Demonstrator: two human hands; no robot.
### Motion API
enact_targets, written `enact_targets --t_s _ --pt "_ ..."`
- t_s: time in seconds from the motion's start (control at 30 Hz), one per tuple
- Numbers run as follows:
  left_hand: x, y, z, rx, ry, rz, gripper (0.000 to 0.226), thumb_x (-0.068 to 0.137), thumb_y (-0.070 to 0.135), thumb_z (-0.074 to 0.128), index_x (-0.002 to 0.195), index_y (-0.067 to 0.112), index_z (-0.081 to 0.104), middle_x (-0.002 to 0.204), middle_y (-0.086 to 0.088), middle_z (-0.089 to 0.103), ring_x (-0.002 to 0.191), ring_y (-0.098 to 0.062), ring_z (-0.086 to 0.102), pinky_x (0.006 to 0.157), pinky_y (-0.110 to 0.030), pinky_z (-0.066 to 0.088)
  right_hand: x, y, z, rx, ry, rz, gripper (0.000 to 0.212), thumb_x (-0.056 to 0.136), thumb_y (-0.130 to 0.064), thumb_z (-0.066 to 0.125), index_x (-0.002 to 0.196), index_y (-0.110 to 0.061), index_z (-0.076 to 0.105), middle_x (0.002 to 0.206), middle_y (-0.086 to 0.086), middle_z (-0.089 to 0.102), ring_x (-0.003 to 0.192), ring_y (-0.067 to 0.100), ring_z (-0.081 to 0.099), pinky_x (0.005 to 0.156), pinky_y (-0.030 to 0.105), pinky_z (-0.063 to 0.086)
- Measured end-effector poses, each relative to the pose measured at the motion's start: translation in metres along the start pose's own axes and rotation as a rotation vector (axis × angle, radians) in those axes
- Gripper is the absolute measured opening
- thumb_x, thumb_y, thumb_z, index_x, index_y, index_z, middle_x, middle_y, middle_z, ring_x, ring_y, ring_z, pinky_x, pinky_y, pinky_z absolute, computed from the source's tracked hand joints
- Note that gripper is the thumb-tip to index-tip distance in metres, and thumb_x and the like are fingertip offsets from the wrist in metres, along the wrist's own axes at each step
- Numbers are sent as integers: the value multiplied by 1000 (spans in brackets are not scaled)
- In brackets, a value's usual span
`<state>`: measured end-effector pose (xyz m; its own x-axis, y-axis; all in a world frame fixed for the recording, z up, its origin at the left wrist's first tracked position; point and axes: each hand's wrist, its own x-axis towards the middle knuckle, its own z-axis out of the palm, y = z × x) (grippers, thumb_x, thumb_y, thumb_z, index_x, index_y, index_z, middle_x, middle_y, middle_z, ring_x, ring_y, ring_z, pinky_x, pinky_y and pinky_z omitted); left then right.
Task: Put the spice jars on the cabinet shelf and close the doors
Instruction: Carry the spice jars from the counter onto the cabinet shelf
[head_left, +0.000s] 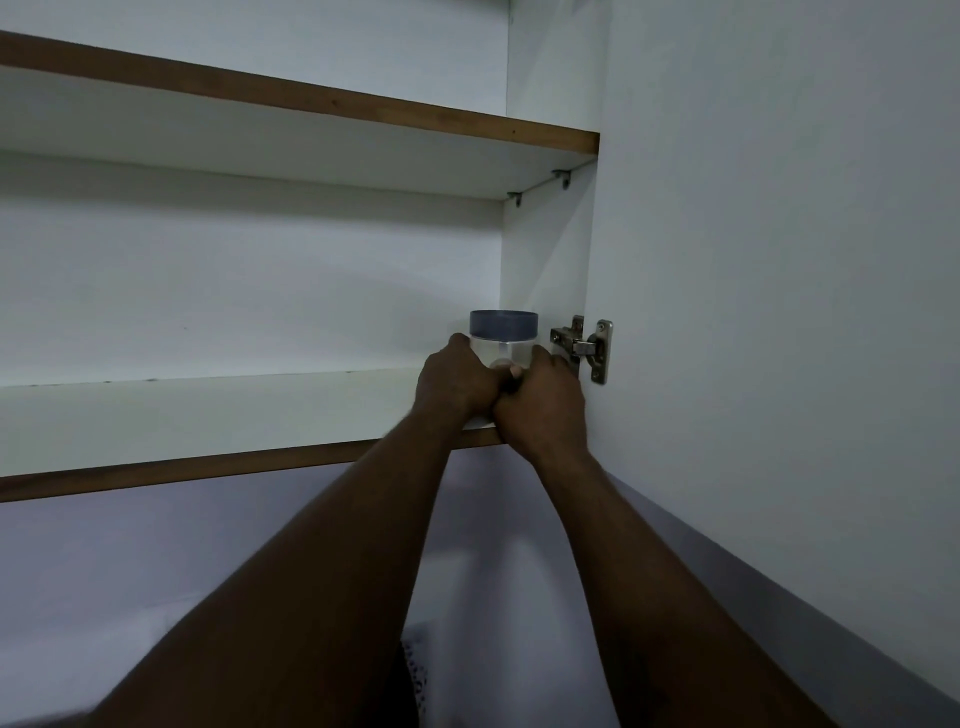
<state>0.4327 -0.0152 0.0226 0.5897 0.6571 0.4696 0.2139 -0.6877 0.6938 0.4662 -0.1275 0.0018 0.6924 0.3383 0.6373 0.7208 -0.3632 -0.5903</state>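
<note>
Both arms reach up into an open white cabinet, and the two hands meet around a single spice jar (503, 338) at the right end of the lower shelf (208, 410). The jar is clear with a grey-blue lid, upright, and sits near the back right corner of that shelf, close to the cabinet's right side wall (545, 249). The left hand (457, 382) wraps the jar's left side with fingers curled around the body, and the right hand (545, 400) cups its right side in the same closed curl; the thumbs touch each other in front of the jar and hide its lower half, so whether its base rests on the shelf cannot be told.

Just beside the right hand, a metal hinge (584, 345) is fixed at the front edge of the side wall, linking it to the open right door (779, 260), which stands swung outward and fills the right of the view. The right knuckles lie very near the hinge.

The rest of the lower shelf stretches bare to the left, its brown front edge running under the forearms. Above it, the upper shelf (311, 135) spans the cabinet on small metal pegs (563, 177) set in the right wall. Below the cabinet is a pale wall (156, 545). The scene is dim.
</note>
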Motion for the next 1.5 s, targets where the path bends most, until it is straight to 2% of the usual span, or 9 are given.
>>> enact_targets --t_s 0.3,0.47,0.67,0.83,0.97,1.03,1.13,1.23,1.5 --pt "-45 5 -30 -61 8 -15 85 75 47 80 143 11 42 129 -9 61 115 -28 61 92 -42 55 -27 -15 -9 -65 -29 -56 53 86 -16 68 136 -5 52 130 14 57 114 27 59 86 30 48" --pt "-124 -17 -47 -97 287 265 35 81 24 77 114 22 64 99 9 67 88 -9 65 82 -36 56 -102 -29 -7 91 113 -172 48 88 -12 67 135 -8 57 128 9 62 111 23 62 87 29 50" --pt "-214 -74 -62 -153 229 321 17 88 30 73 103 23 67 94 13 66 85 -4 65 76 -34 57 -194 -28 -1 73 38 -202 40 86 -21 68 125 -22 60 116 -9 64 99 11 65 80 27 53" --pt "-291 -123 -66 -227 104 200 18 89 38 72 96 22 68 89 11 70 80 -5 67 71 -33 58 -277 -18 7 86 -90 -234 31 85 -21 70 114 -21 61 103 -9 67 81 10 66 67 25 54" --pt "-369 -181 -52 -146 -101 69 30 82 52 60 91 24 67 85 10 69 75 -2 65 70 -28 53 -377 14 35 88 -286 -52 27 85 -29 63 110 -32 54 95 -13 66 76 9 65 63 27 50" --pt "-408 -214 -42 -97 -238 -30 33 85 51 60 94 21 68 86 6 72 78 -11 68 73 -32 55 -424 33 50 40 -435 52 22 86 -36 57 106 -36 51 96 -12 64 81 12 64 67 30 49" --pt "-456 -262 -26 8 -382 -128 27 97 38 63 102 13 69 95 -7 73 87 -25 69 79 -38 54 -482 60 72 16 -659 136 34 92 -37 65 124 -27 58 124 2 64 110 21 63 91 30 49" --pt "-492 -296 -15 91 -544 -132 23 100 33 56 103 13 68 100 -9 72 89 -29 70 78 -41 54 -523 75 88 -28 -793 204 36 89 -38 67 120 -23 58 122 2 62 107 23 64 81 27 43" --pt "-533 -349 16 405 -792 -284 77 87 37 70 154 28 34 149 -10 43 127 -35 52 101 -48 50 -575 100 109 -176 -926 381 67 78 -43 81 132 -15 53 136 9 55 115 27 61 95 40 53"
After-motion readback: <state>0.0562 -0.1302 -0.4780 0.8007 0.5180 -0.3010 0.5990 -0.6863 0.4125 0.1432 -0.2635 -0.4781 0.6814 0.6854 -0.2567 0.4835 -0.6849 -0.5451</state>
